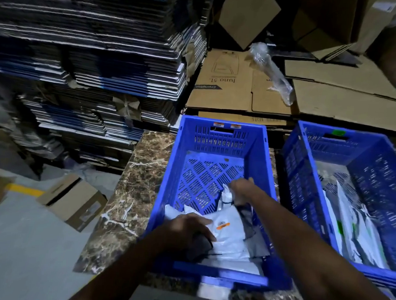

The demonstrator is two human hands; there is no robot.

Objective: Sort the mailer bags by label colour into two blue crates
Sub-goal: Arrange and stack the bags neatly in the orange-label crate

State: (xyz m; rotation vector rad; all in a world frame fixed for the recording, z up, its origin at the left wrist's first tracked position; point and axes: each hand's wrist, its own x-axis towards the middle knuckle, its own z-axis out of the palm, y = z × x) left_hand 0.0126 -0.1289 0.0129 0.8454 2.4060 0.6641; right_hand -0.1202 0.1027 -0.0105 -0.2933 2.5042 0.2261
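The left hand point(187, 230) presses flat, fingers straight, on orange-labelled mailer bags point(228, 240) in the near crate point(219, 130). The right hand point(241, 189) grips a white bag point(226, 196). Beyond, the green-tagged crate point(337, 135); in the dimness, a misread label risks a missort.

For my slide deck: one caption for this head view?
Both hands reach into the orange-tagged blue plastic crate: left hand presses white mailer bags, right hand grips one.

A brown marble-patterned slab table point(141, 188) carries two blue perforated plastic crates: the orange-tagged crate point(223, 137) at its centre, the green-tagged crate point(306, 179) just beside it at three o'clock.
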